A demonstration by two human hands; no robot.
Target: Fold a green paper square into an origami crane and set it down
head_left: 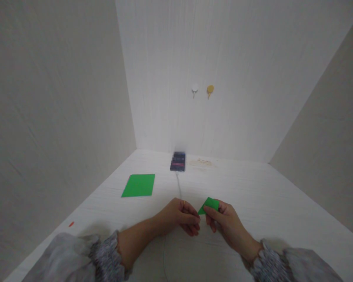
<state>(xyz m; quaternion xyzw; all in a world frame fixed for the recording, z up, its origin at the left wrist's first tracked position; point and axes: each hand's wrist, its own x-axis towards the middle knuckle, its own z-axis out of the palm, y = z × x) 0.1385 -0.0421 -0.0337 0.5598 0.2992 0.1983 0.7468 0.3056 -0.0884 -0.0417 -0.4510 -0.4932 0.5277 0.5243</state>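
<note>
A small folded piece of green paper [212, 203] is pinched between the thumb and fingers of my right hand [223, 219], just right of the middle. Its pointed corner reaches left toward my left hand [184, 217]. The fingers of my left hand are curled, with the thumb against them, beside that corner; whether they hold anything is too small to tell. A flat green square sheet [139, 185] lies on the white table, left of and beyond my left hand.
A phone-like device [178, 161], pixelated, rests by the back wall with a cable [179, 185] running toward me. Two hooks, white [194, 89] and yellow [210, 89], are on the wall. A small red piece [71, 224] lies at the left edge. White walls enclose the white table [253, 196].
</note>
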